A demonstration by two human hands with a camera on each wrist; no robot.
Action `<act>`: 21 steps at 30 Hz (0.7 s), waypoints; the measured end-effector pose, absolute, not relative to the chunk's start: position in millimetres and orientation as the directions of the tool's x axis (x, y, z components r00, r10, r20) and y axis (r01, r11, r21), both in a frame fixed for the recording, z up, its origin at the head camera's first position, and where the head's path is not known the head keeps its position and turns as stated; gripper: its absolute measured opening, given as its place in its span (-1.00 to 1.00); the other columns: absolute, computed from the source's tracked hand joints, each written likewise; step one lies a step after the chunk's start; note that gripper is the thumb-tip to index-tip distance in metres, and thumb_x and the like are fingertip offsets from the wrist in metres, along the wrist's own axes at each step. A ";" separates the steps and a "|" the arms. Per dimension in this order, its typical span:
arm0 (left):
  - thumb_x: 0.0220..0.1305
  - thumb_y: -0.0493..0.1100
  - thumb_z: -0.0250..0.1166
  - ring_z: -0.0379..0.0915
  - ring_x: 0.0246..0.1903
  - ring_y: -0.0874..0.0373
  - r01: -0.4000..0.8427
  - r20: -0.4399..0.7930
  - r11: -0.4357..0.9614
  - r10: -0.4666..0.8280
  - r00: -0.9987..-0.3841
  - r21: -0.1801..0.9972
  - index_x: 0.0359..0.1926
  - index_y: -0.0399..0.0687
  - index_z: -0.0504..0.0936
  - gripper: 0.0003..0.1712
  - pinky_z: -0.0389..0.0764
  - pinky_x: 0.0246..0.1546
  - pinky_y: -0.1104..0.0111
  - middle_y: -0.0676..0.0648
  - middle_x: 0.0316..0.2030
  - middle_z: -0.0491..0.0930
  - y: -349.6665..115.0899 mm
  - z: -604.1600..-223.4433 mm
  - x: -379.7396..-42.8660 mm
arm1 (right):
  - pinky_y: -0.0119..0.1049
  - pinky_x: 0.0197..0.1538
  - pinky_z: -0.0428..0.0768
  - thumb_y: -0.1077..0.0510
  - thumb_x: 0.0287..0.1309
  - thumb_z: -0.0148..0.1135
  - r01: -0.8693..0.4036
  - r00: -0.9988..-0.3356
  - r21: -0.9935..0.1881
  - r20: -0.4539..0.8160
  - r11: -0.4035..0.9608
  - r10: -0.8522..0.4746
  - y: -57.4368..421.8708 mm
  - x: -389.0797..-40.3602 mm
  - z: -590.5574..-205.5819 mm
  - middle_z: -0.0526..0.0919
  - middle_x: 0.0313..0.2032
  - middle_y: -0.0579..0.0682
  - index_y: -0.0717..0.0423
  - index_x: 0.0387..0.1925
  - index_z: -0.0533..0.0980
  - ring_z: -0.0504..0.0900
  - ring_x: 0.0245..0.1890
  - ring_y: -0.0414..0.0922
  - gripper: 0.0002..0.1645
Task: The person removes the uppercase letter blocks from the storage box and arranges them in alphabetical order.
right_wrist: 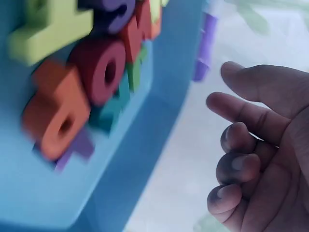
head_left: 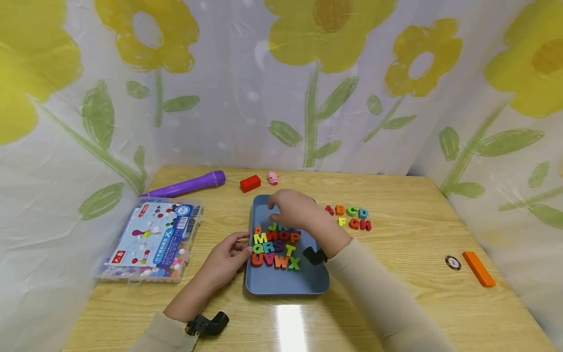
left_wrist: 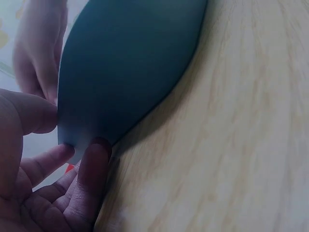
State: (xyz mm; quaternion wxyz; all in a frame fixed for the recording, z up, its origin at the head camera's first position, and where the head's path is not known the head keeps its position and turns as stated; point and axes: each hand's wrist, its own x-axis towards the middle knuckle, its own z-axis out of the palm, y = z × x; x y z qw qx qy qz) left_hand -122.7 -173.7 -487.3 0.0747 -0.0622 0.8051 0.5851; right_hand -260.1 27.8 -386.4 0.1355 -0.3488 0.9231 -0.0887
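A blue-grey tray (head_left: 290, 286) holds several colourful toy letters, among them a yellow M (head_left: 260, 238), a red U (head_left: 257, 259) and a green X (head_left: 293, 264). At its left side my left hand (head_left: 226, 256) holds the edge, thumb at the rim and fingertips (left_wrist: 94, 162) against the outer wall. My right hand (head_left: 292, 210) hovers over the tray's far end and hides some letters there. Its thumb and index finger (right_wrist: 227, 104) stand apart with nothing between them; the other fingers curl loosely. More letters, such as a green C (head_left: 352, 211) and a red H (head_left: 365, 225), stand in rows right of the tray.
Left of the tray lies a clear-lidded plastic box (head_left: 151, 239), with a purple microphone-shaped toy (head_left: 189, 184) behind it. A red block (head_left: 250, 183) and a pink pig figure (head_left: 272, 178) sit beyond the tray. Far right are a round chip (head_left: 453, 262) and an orange block (head_left: 478, 269).
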 end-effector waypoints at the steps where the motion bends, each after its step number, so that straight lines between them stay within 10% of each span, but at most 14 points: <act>1: 0.59 -0.11 0.32 0.59 -0.26 0.10 -0.184 -0.190 0.301 -0.009 -0.982 0.936 0.49 -0.04 0.53 -0.46 0.66 -0.23 0.31 -0.17 0.01 0.68 -173.9 -487.9 -123.1 | -0.04 0.25 0.70 0.01 0.48 0.41 -0.620 -0.714 -0.255 -0.209 0.742 -0.669 18.9 -261.4 -388.9 0.77 0.19 0.05 0.09 0.20 0.71 0.73 0.11 -0.03 -0.61; 11: 0.58 -0.14 0.31 0.56 -0.30 0.11 -0.156 -0.163 0.316 -0.003 -0.987 0.936 0.48 -0.04 0.54 -0.47 0.62 -0.27 0.34 -0.15 -0.04 0.67 -173.8 -490.4 -125.5 | -0.24 -0.27 0.55 -0.08 0.42 0.46 -0.622 -0.675 -0.207 -0.346 0.755 -0.652 -19.3 -275.3 -418.2 0.66 -0.35 -0.12 -0.08 -0.32 0.64 0.59 -0.36 -0.14 -0.76; 21: 0.57 -0.15 0.31 0.57 -0.29 0.11 -0.170 -0.174 0.303 -0.015 -0.985 0.938 0.48 -0.06 0.54 -0.47 0.63 -0.27 0.34 -0.15 -0.04 0.66 -172.6 -487.5 -124.4 | -0.17 0.03 0.71 -0.06 0.47 0.43 -0.613 -0.692 -0.222 -0.313 0.758 -0.651 -14.4 -281.1 -418.3 0.76 -0.06 -0.08 -0.01 0.03 0.72 0.67 -0.16 -0.13 -0.73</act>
